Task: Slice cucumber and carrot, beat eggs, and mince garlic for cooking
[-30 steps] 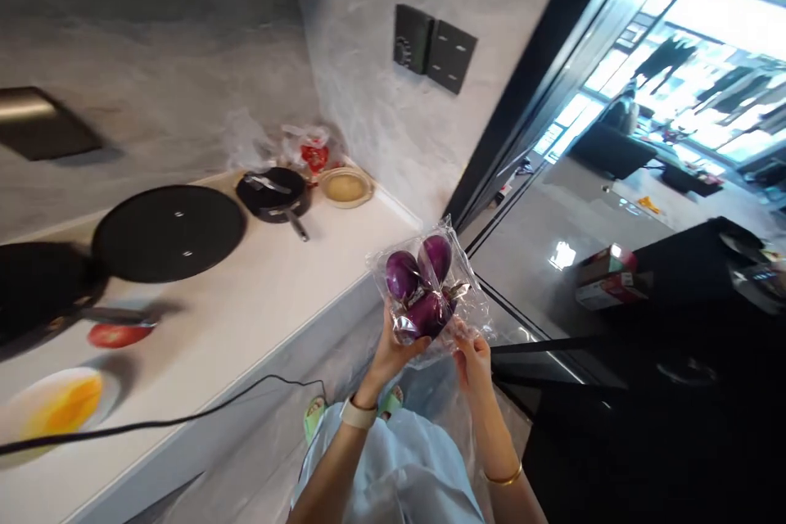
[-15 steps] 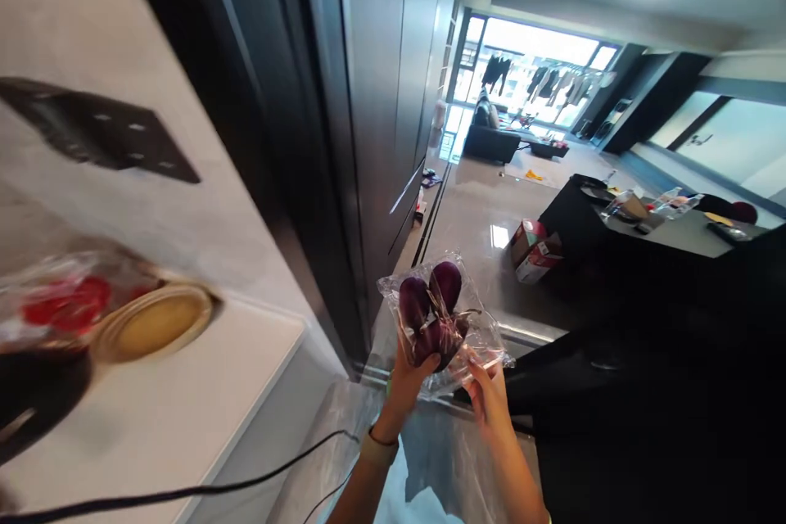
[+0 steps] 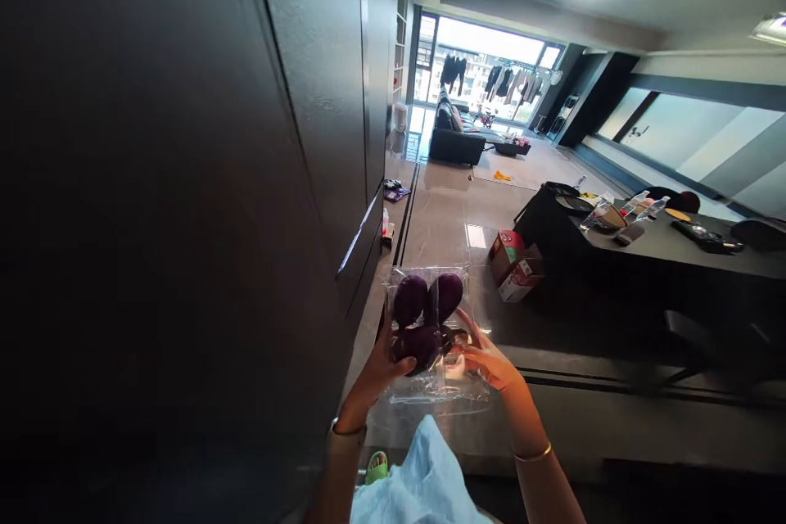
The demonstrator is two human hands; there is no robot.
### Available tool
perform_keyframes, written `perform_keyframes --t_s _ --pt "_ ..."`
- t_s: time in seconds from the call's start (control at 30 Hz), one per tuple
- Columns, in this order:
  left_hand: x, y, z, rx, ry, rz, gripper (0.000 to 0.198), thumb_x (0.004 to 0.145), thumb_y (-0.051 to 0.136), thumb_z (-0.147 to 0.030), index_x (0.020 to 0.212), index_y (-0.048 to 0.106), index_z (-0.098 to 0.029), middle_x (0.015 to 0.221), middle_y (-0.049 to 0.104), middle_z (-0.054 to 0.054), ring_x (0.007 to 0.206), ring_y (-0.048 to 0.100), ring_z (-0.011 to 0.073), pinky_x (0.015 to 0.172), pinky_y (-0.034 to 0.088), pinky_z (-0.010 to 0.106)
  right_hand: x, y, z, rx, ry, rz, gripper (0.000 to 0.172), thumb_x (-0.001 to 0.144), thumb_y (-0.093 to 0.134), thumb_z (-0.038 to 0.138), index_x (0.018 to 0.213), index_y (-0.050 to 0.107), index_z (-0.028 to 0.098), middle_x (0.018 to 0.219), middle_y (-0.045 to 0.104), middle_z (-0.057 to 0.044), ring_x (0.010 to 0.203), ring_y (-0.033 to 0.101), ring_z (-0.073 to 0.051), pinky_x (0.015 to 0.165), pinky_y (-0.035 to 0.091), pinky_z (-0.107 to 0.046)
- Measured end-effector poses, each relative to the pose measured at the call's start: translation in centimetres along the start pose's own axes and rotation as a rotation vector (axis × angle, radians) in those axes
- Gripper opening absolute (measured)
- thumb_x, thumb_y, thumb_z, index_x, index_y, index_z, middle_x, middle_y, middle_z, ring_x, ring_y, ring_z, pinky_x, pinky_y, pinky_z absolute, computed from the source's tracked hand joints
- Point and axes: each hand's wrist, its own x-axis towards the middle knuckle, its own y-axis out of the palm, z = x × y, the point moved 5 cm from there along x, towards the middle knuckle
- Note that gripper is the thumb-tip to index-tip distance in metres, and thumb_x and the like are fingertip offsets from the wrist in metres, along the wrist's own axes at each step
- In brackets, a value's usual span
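A clear plastic bag (image 3: 430, 393) hangs in front of me at waist height, with several dark purple eggplants (image 3: 410, 300) inside. My left hand (image 3: 381, 368) grips the bag's left side, its thumb pressed over the lower eggplant. On the right edge, my right hand (image 3: 488, 359) has its fingers bent around the plastic and touching it near an eggplant. The undersides of both grips are hidden behind the bag.
A dark cabinet wall (image 3: 332, 98) rises close on my left. Ahead on the tiled floor stands an open cardboard box (image 3: 519, 266), beside a dark table (image 3: 663, 241) carrying bottles and trays. Farther off are a black sofa (image 3: 458, 146) and clothes hanging at a window.
I have moved forward through the doorway; the white counter at left has left view. The bag remains in both hands, turned more upright, and my right hand has shifted up along its edge.
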Motion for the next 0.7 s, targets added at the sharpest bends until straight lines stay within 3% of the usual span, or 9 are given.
perform_keyframes --t_s 0.07,0.17,0.23,0.3,0.37,0.47,0.57,0.7 --pt "4.3 0.7 -0.1 0.018 0.011 0.048 0.109 0.058 0.089 -0.030 0.152 0.034 -0.026 0.131 0.062 0.013 0.125 0.056 0.0333 0.103 0.048 0.041 3.9 -1.1 1.5 -0.036 -0.003 -0.068 0.084 0.060 0.085 0.027 0.137 0.053 0.032 0.105 0.072 -0.006 0.089 0.071 -0.029 0.070 0.060 -0.041" --pt "11.7 1.3 -0.2 0.013 0.036 0.074 0.101 0.062 0.088 -0.031 0.150 0.038 -0.027 0.138 0.057 0.012 0.131 0.051 0.0308 0.106 0.045 0.039 10.1 -3.6 4.0 -0.021 -0.023 -0.100 0.083 0.062 0.083 0.029 0.139 0.052 0.031 0.105 0.072 -0.008 0.089 0.071 -0.031 0.069 0.060 -0.044" --pt "17.2 1.5 -0.2 -0.034 0.025 0.084 0.089 0.068 0.084 -0.039 0.147 0.043 -0.028 0.141 0.055 0.011 0.133 0.049 0.0299 0.106 0.046 0.040 14.5 -6.1 6.0 -0.002 -0.038 -0.093 0.085 0.064 0.082 0.031 0.142 0.049 0.030 0.105 0.072 -0.008 0.088 0.071 -0.030 0.068 0.060 -0.045" --pt "23.2 1.5 0.0 -0.093 -0.041 0.061 0.076 0.079 0.071 -0.053 0.145 0.045 -0.027 0.134 0.060 0.013 0.125 0.056 0.0303 0.100 0.049 0.044 19.1 -8.8 8.3 0.013 -0.039 -0.079 0.087 0.065 0.082 0.032 0.144 0.046 0.030 0.104 0.072 -0.007 0.086 0.071 -0.030 0.067 0.060 -0.044" --pt "29.2 1.0 -0.2 -0.140 -0.084 -0.040 0.069 0.086 0.060 -0.059 0.143 0.047 -0.023 0.121 0.066 0.014 0.111 0.065 0.0294 0.093 0.052 0.046 23.7 -11.3 10.9 0.013 -0.047 -0.066 0.090 0.064 0.083 0.033 0.145 0.045 0.031 0.102 0.072 -0.006 0.085 0.072 -0.028 0.066 0.060 -0.044" --pt "37.6 -1.3 -1.6 -0.282 -0.011 -0.327 0.044 0.088 0.062 -0.042 0.126 0.056 -0.020 0.116 0.067 0.013 0.098 0.069 0.0243 0.088 0.054 0.040 30.3 -13.7 14.8 -0.019 -0.027 -0.027 0.089 0.066 0.083 0.034 0.146 0.044 0.033 0.097 0.072 -0.003 0.083 0.072 -0.026 0.067 0.060 -0.042" --pt "44.5 -4.5 -2.8 -0.633 0.017 -0.565 0.013 0.088 0.056 -0.022 0.101 0.059 -0.017 0.107 0.066 0.011 0.091 0.069 0.0200 0.079 0.057 0.033 36.6 -14.7 17.7 -0.048 0.048 0.038 0.083 0.067 0.082 0.037 0.143 0.048 0.032 0.092 0.071 -0.003 0.079 0.071 -0.023 0.063 0.059 -0.037" --pt "51.9 -9.7 -4.2 -0.892 0.045 -0.784 0.008 0.089 0.047 -0.015 0.093 0.054 -0.016 0.095 0.061 0.009 0.084 0.068 0.0165 0.070 0.058 0.029 45.0 -14.4 20.2 -0.077 0.105 0.128 0.083 0.067 0.082 0.041 0.142 0.048 0.034 0.106 0.073 -0.006 0.081 0.072 -0.023 0.062 0.058 -0.035"
